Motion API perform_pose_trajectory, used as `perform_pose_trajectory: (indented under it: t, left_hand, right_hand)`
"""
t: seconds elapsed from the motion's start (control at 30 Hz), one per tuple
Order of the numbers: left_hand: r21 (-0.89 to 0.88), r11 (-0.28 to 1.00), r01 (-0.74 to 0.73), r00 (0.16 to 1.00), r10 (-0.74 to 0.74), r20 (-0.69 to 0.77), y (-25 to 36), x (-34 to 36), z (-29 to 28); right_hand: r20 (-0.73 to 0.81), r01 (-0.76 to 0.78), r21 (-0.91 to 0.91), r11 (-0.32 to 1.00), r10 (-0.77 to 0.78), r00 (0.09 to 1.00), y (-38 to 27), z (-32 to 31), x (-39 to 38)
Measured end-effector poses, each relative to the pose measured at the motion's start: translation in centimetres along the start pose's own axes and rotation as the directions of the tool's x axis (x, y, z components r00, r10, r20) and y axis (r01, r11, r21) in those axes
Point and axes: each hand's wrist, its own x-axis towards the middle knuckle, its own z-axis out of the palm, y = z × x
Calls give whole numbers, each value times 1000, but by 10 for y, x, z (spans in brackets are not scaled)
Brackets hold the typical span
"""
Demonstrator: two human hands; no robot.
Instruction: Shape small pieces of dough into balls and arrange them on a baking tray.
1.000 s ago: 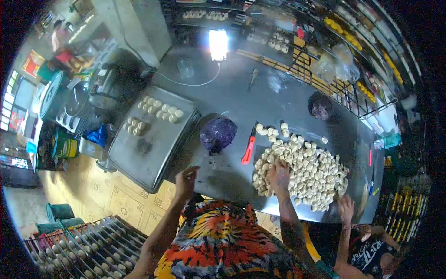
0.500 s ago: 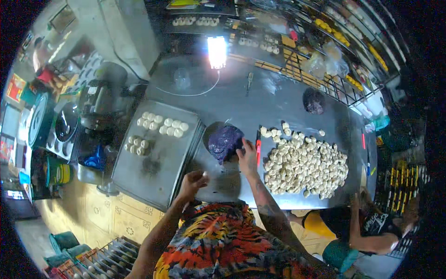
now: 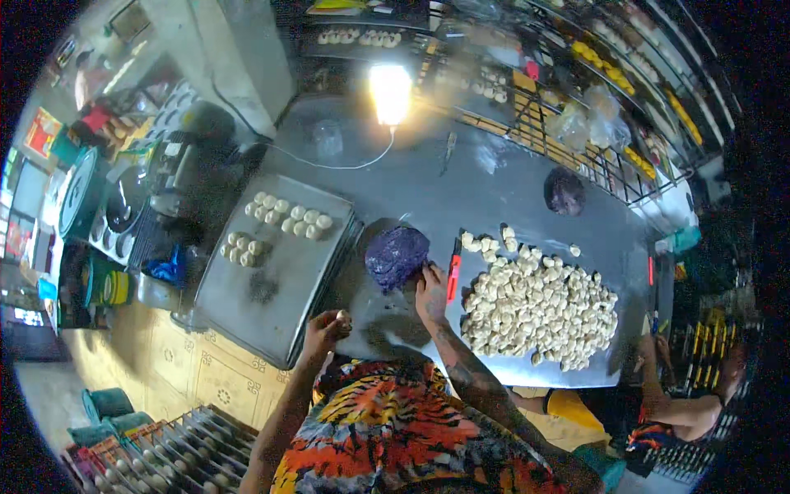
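Observation:
A lump of purple paste sits on the dark table in front of me. My right hand reaches to its lower right edge, with the fingers bent and pressed together against the paste. Left of it, near the table's front edge, my left hand is closed, and a small pale piece of dough shows at its fingertips. To the right lies a large heap of pale dough pieces. Rows of dough balls stand on a metal baking tray to the left.
A red-handled tool lies between paste and heap. Farther back are another dark purple lump, a lit lamp with its cord, and a wire rack. Another person is at the right, beside the table. A tray rack stands lower left.
My right hand has moved slightly down and left, staying at the paste's edge. My left hand has drawn back slightly left and curled more. The other person has shifted at the right.

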Motion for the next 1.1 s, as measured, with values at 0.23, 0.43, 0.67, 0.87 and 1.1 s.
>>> perform_pose_trajectory:
  t: [0.23,0.43,0.67,0.87,1.1]
  left_hand:
    - [40,998,50,998,-49,-34,-31,-35,19]
    - [145,988,-45,977,13,213,-27,-3,2]
    - [235,967,-97,951,20,310,17,58,-23]
    - [294,943,-155,935,44,352,15,60,-32]
    - [209,973,-97,974,49,221,-39,43,-7]
  right_hand:
    - [88,-72,133,988,60,994,6,-1,7]
    - [74,-51,68,996,46,996,1,-4,17]
    - [44,-18,-63,998,21,999,-12,2,6]
    - [10,-14,-150,989,15,1000,-7,11,4]
    - [183,38,-190,981,-2,983,4,2,13]
